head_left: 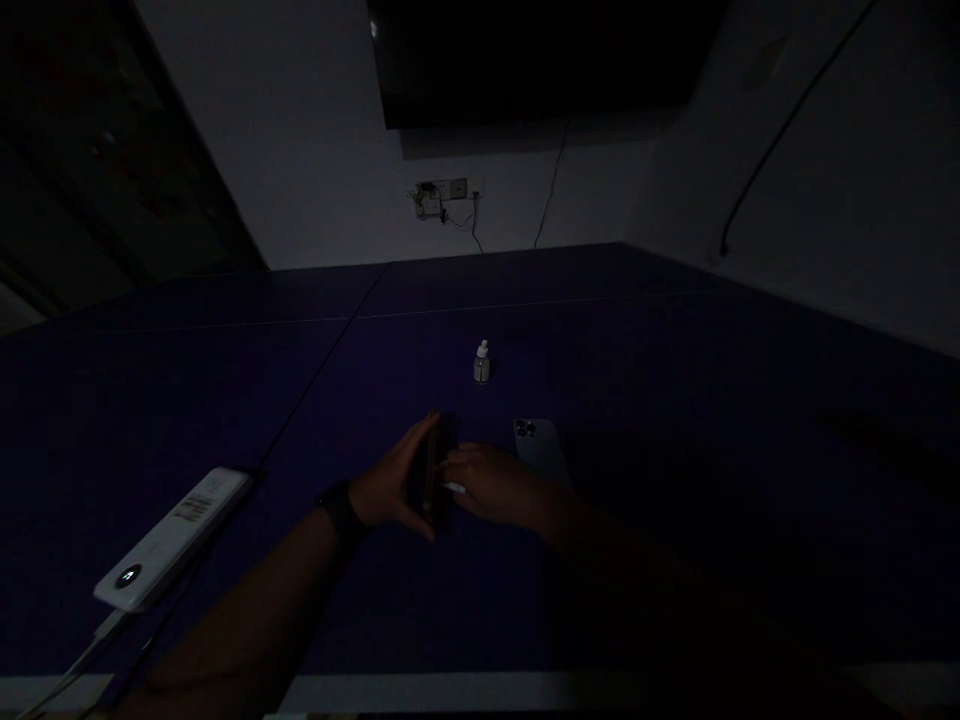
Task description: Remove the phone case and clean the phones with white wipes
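My left hand [386, 485], with a dark band on its wrist, grips a thin flat slab [430, 465] with a brownish edge, held upright on its side between thumb and fingers. The scene is too dark to tell what the slab is. Close against its right face, my right hand [495, 485] is closed on a small white piece [454, 487], mostly hidden by the fingers. Partly behind my right hand lies a phone [544, 450], its back with the cameras facing up. Beyond both hands stands a small clear dropper bottle [481, 368] with a white top.
A white power bank [176, 535] with a lit display and a plugged-in cable [82, 655] lies at the left. The dark blue tabletop [360, 600] reaches to the wall, where sockets [442, 195] and a large dark screen [540, 60] are mounted.
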Motion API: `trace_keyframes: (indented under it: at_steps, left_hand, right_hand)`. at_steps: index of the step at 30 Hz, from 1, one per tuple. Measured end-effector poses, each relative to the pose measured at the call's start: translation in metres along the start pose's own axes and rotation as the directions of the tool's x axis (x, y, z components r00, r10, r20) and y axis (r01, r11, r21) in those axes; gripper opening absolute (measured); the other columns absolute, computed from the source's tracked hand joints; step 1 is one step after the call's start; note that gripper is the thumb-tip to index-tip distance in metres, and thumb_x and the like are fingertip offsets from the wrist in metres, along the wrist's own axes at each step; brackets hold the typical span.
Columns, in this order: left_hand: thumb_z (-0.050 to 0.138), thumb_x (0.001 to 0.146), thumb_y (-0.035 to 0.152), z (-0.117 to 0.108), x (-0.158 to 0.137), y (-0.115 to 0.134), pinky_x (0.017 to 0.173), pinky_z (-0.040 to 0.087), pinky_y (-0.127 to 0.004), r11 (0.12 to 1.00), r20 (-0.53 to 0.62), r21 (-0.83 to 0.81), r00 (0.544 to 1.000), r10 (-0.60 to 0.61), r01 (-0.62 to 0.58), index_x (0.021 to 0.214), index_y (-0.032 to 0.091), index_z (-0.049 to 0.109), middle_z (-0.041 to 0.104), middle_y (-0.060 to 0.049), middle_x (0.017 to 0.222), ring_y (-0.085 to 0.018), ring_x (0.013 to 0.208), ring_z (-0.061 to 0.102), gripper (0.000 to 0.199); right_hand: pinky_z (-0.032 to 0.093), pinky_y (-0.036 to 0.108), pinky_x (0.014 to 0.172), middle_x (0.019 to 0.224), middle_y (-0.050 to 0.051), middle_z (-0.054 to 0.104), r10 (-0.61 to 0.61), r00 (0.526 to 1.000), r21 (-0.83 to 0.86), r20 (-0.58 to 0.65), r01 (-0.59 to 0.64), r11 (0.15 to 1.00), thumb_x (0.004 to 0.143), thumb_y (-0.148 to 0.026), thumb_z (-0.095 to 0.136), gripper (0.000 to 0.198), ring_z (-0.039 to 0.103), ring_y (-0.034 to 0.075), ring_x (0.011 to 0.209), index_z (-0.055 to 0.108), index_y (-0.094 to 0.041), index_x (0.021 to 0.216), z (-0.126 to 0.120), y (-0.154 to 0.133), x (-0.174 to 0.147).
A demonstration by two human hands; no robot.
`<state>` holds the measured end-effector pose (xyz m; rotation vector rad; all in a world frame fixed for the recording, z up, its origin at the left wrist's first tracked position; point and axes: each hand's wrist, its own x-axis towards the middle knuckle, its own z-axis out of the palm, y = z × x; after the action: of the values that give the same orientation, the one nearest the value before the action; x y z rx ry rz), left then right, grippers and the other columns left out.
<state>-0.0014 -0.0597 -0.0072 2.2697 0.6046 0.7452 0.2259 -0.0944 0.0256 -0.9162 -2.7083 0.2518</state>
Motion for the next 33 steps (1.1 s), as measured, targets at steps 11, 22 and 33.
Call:
trace_keyframes:
  at_steps: [11,22,33]
  left_hand:
    - [0.091,0.043,0.066,0.0,-0.001,0.002,0.123,0.014,-0.06,0.999,0.006,-0.032,1.0,-0.017,0.017,0.16,0.027,0.006,0.015,-0.019,0.165,-0.045,0.149,0.021,0.15]
    - [0.094,0.039,0.064,0.001,-0.001,0.0,0.122,0.014,-0.061,1.0,0.006,-0.027,1.0,-0.008,0.008,0.16,0.028,0.007,0.014,-0.019,0.165,-0.046,0.149,0.019,0.153]
    - [0.092,0.038,0.067,0.0,0.001,0.001,0.121,0.016,-0.062,1.0,-0.033,0.02,0.999,0.008,-0.007,0.158,0.027,0.015,0.021,-0.018,0.163,-0.047,0.147,0.023,0.148]
  right_hand:
    - [0.046,0.043,0.095,0.117,0.012,0.062,0.063,0.995,-0.106,-0.075,-0.071,0.992,0.092,-0.014,0.061,0.025,0.055,0.026,0.107,0.064,-0.015,0.117,0.006,0.002,-0.005]
    - [0.05,0.029,0.086,0.114,0.011,0.065,0.053,0.999,0.104,-0.004,-0.052,0.993,0.092,-0.01,0.06,0.022,0.062,0.02,0.1,0.07,-0.016,0.11,0.002,-0.008,-0.003]
    - [0.049,0.032,0.088,0.117,0.014,0.065,0.176,0.983,0.16,-0.044,-0.167,0.973,0.096,-0.012,0.051,0.026,0.061,0.022,0.104,0.068,-0.012,0.116,0.012,-0.001,0.009]
